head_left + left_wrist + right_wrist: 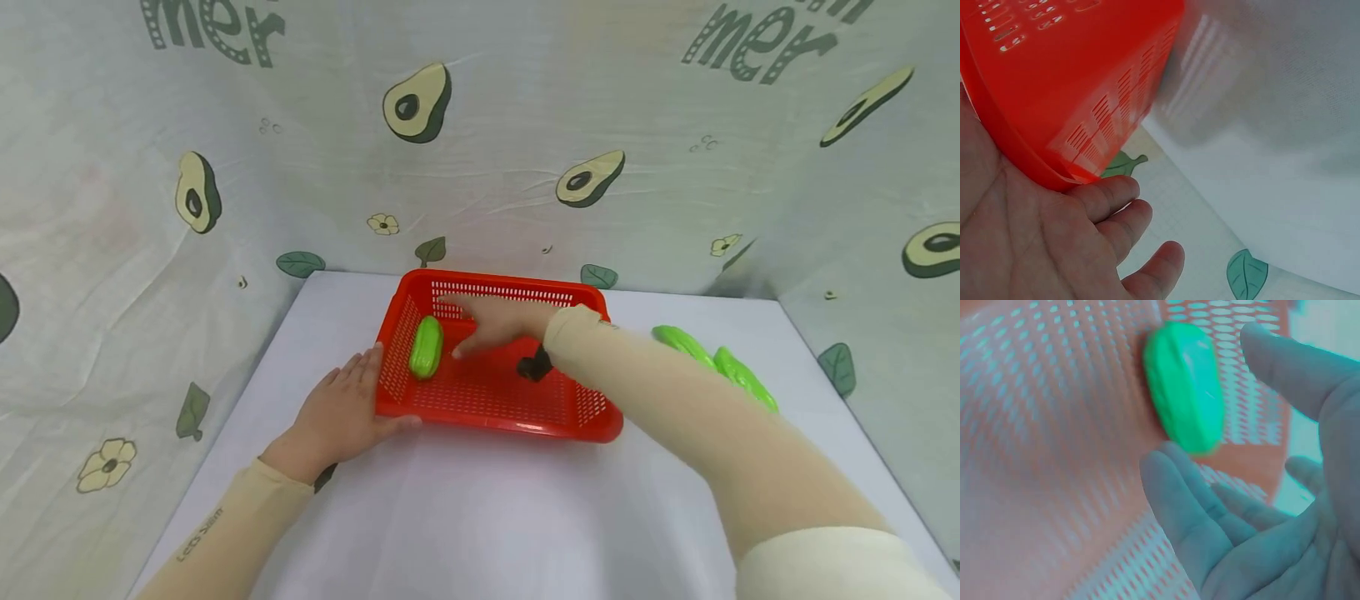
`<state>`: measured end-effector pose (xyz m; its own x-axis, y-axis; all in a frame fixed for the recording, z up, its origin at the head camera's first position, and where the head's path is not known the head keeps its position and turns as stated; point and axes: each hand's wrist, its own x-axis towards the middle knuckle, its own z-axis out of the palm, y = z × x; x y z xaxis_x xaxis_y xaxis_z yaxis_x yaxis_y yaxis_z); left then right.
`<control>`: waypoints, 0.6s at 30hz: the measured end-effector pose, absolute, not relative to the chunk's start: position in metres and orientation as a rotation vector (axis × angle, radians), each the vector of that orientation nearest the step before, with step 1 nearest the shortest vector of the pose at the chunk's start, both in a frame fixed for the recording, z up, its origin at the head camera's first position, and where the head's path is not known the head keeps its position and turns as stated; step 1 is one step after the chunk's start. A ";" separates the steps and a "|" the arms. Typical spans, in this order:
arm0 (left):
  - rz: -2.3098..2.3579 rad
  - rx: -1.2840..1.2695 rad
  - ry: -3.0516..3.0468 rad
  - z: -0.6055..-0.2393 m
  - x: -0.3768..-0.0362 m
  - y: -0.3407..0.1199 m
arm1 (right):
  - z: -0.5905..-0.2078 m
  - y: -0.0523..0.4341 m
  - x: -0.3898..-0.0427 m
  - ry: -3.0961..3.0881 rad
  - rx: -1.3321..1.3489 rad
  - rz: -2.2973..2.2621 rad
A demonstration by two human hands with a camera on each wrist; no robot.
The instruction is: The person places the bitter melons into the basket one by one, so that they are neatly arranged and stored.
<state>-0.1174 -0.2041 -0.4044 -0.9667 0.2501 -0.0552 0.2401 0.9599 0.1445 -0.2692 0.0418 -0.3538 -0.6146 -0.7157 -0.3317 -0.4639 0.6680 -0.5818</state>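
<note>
A short, ridged green gourd (427, 347) lies in the left end of a red plastic basket (495, 429). My right hand (491, 321) reaches over the basket with fingers and thumb spread, holding nothing. In the right wrist view, the gourd (1186, 387) shows just beyond the gap between thumb and fingers, with the fingertips close to its lower end. My left hand (341, 417) rests against the basket's near left corner, fingers stretched along the left side and thumb along the front rim. The left wrist view shows its palm (1029, 244) against the basket rim.
Two more long green vegetables (742, 377) lie on the white table (465, 517) right of the basket, partly behind my right forearm. A cloth (502, 100) printed with avocados and leaves hangs behind the table and on both sides.
</note>
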 end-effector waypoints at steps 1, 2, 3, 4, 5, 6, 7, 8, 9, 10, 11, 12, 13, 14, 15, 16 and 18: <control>0.213 0.380 3.038 -0.405 -0.117 -0.204 | -0.344 0.053 -0.268 2.335 -0.902 -0.625; 0.213 0.380 3.038 -0.405 -0.118 -0.205 | -0.333 0.065 -0.266 2.328 -0.891 -0.665; 0.216 0.380 3.037 -0.406 -0.118 -0.205 | -0.323 0.078 -0.265 2.329 -0.879 -0.698; 0.218 0.380 3.038 -0.406 -0.118 -0.206 | -0.314 0.093 -0.263 2.344 -0.868 -0.722; 0.220 0.382 3.038 -0.406 -0.118 -0.206 | -0.306 0.108 -0.262 2.347 -0.861 -0.761; 0.222 0.384 3.041 -0.406 -0.117 -0.206 | -0.299 0.123 -0.260 2.358 -0.858 -0.787; 0.224 0.386 3.041 -0.406 -0.117 -0.206 | -0.294 0.139 -0.257 2.367 -0.855 -0.806; 0.226 0.386 3.042 -0.406 -0.117 -0.206 | -0.290 0.155 -0.254 2.379 -0.844 -0.816; 0.231 0.386 3.043 -0.406 -0.116 -0.206 | -0.288 0.171 -0.251 2.403 -0.831 -0.806; 0.233 0.385 3.043 -0.405 -0.116 -0.206 | -0.288 0.187 -0.247 2.423 -0.816 -0.800; 0.238 0.384 3.043 -0.405 -0.115 -0.206 | -0.290 0.203 -0.243 2.439 -0.794 -0.797; 0.240 0.383 3.044 -0.405 -0.115 -0.206 | -0.293 0.218 -0.238 2.462 -0.770 -0.781; 0.242 0.383 3.045 -0.405 -0.115 -0.206 | -0.298 0.232 -0.233 2.486 -0.743 -0.760; 0.246 0.383 3.046 -0.404 -0.114 -0.205 | -0.304 0.245 -0.228 2.507 -0.717 -0.738; 0.249 0.387 3.048 -0.404 -0.114 -0.205 | -0.311 0.257 -0.222 2.523 -0.691 -0.720; 0.252 0.392 3.050 -0.404 -0.114 -0.205 | -0.318 0.268 -0.215 2.537 -0.661 -0.702; 0.261 0.411 3.060 -0.403 -0.115 -0.204 | -0.332 0.286 -0.202 2.553 -0.606 -0.670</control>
